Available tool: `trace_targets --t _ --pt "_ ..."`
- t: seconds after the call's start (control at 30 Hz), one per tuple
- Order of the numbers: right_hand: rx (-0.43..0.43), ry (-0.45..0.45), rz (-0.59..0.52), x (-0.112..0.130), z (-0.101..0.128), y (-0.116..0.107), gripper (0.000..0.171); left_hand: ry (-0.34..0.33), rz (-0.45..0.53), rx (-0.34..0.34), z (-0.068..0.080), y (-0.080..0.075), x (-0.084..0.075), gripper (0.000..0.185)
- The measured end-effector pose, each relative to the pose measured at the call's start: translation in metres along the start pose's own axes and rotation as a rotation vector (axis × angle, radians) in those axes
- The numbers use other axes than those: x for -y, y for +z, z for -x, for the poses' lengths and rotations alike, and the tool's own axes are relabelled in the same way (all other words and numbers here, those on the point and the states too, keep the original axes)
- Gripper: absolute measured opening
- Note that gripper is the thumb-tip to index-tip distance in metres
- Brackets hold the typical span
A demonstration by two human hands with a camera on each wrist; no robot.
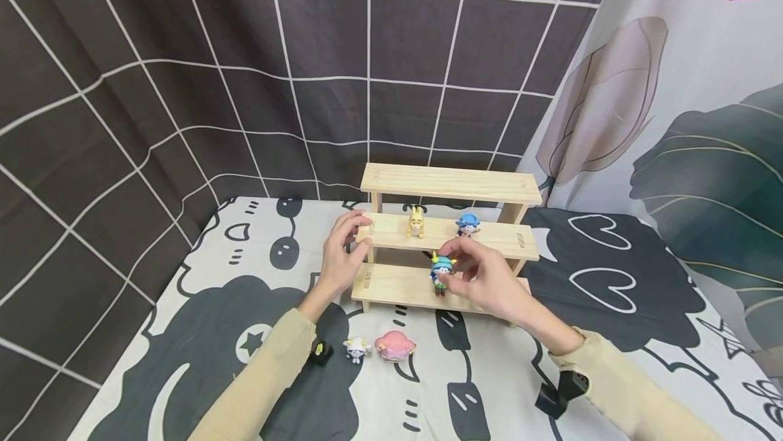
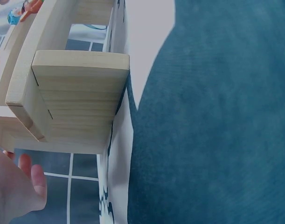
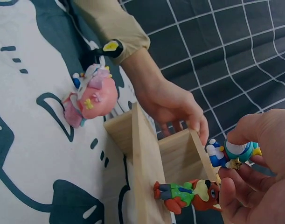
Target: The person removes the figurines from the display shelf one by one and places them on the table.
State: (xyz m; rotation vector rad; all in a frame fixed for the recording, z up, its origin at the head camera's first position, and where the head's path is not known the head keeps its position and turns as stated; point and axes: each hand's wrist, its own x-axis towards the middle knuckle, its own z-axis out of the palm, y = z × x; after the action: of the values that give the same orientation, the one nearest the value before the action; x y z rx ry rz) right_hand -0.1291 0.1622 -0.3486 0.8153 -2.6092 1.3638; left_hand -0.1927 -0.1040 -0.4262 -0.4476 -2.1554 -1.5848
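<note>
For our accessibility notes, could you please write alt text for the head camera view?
A person's right hand holds a small figurine with a teal hat over the bottom step of a three-step wooden shelf, while the left hand grips the middle step's left end. A yellow figurine and a blue-hatted figurine stand on the middle step; a white figurine and a pink figurine lie on the patterned cloth.

No words, numbers or brand marks can be read anywhere. The black-and-white cloth (image 1: pixel 489 386) carries only cartoon shapes, no lettering.

A dark curtain (image 1: pixel 183 87) with a white grid hangs behind and left. A pale curtain (image 1: pixel 691 87) printed with large leaves hangs right. The counter (image 1: pixel 612 278) wears a black-and-white cartoon cloth.
</note>
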Motion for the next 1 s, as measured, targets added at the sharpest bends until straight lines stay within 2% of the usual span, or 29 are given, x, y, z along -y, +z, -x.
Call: trace_targets --t 1.0 --pt "0.063 0.022 -0.090 -0.008 0.028 0.018 0.033 -0.009 -0.010 0.015 -0.001 -0.001 -0.001 0.032"
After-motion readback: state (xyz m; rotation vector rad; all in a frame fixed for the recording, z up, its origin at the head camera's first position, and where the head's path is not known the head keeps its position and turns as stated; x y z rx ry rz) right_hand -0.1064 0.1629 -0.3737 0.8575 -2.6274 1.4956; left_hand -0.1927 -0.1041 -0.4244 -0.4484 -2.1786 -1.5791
